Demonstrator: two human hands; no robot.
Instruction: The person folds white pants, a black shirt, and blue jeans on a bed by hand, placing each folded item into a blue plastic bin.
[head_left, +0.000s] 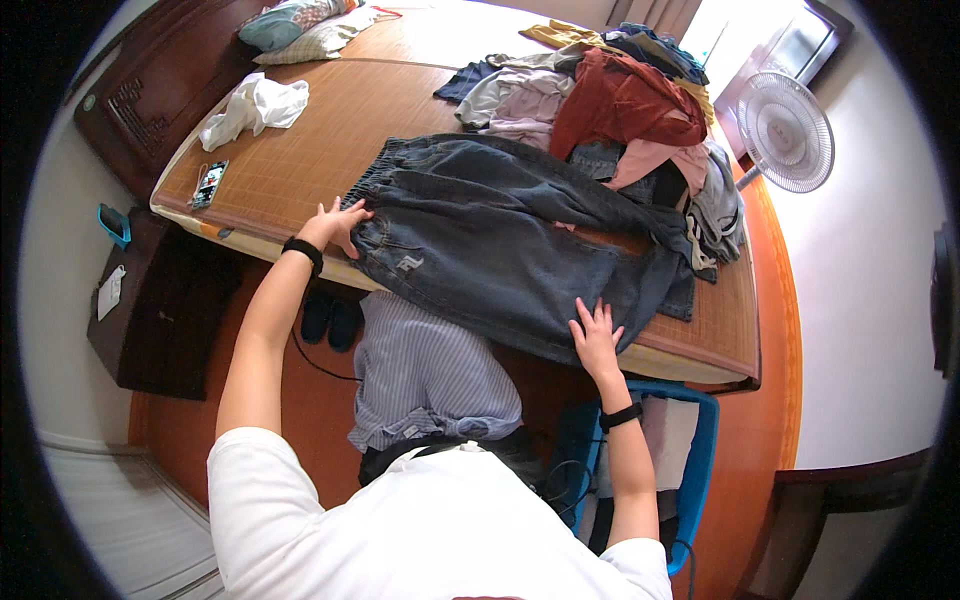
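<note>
A pair of dark blue jeans (480, 232) lies spread across the bed, its elastic waistband (379, 169) to the left and the legs reaching right. My left hand (337, 225) rests with fingers apart at the lower corner of the waistband. Over the lower leg, close to the bed's front edge, my right hand (597, 337) lies flat with its fingers spread. Neither hand visibly grips the cloth. A striped garment (435, 360) drapes over my lap, below the jeans.
A heap of clothes (622, 97) covers the bed's far right beside a standing fan (785, 133). A white cloth (259, 105) and a phone (210, 184) lie on the bamboo mat (330, 112). On the floor are a blue bin (705, 450) holding folded clothes and dark slippers (330, 322).
</note>
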